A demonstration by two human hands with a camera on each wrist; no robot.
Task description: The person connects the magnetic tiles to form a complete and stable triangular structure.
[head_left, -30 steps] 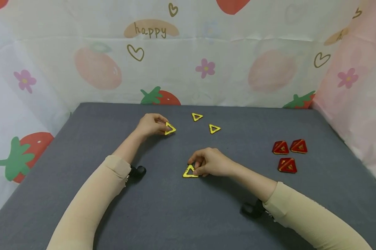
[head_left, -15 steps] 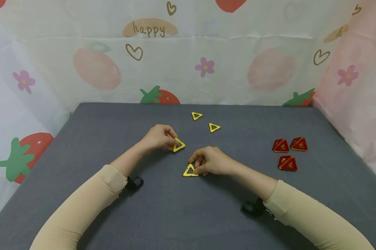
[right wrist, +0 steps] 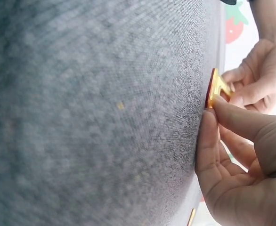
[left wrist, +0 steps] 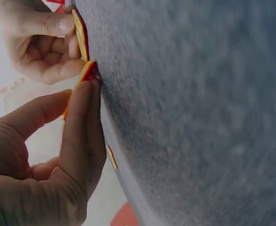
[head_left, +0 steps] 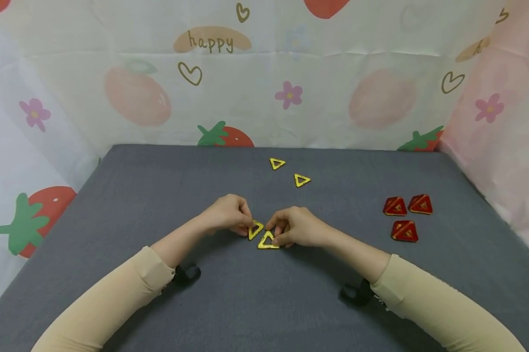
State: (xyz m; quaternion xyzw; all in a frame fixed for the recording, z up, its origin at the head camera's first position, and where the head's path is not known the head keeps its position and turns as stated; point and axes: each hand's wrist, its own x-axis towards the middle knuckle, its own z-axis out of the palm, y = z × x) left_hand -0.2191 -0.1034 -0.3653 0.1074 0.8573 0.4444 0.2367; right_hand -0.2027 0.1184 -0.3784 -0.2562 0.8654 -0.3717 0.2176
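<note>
My left hand pinches a yellow triangular tile with an open centre between thumb and fingers. Just right of it, my right hand pinches a second yellow triangle tile by its right side, low on the table. The two tiles lie very close, corner near side; whether they touch I cannot tell. In the left wrist view the held tile shows a red underside and its end reaches the other hand's tile. The right wrist view shows the right hand's tile close to the cloth.
Two more yellow triangles, one at the back and one nearer, lie flat beyond the hands. Three red triangular pieces sit grouped at the right on the grey cloth-covered table. A printed curtain hangs behind the table.
My left hand has brought its yellow triangle tile nearer and rightward, down beside the other tile. The right hand has stayed in place, still pinching its tile.
</note>
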